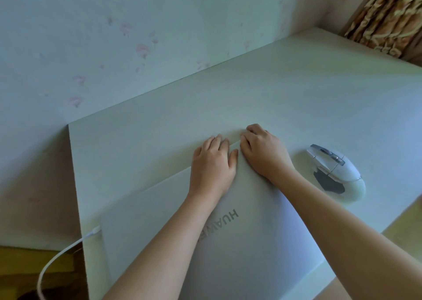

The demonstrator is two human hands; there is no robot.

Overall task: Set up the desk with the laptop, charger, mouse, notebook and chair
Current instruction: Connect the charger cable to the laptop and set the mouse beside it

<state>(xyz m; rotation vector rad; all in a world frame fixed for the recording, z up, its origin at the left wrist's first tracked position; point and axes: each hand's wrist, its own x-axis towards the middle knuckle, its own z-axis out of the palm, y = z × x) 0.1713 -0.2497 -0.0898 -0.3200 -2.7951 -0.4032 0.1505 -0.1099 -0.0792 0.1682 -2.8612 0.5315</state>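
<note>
Laptop (228, 242) lay closed on the desk (296, 89), its charger cable (68, 247) plugged in and the mouse (338, 172) beside it. Left hand (211, 167) and right hand (265, 153) pressed flat on the lid's far edge, grasping nothing; lifting the lid seemed next.

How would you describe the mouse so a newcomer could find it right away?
Start at the pale desk against the flowered wall, then find the closed silver laptop with both hands on its far edge. Just right of the right hand sits the mouse: the only small rounded thing there, white with grey buttons and a dark side panel.
</note>
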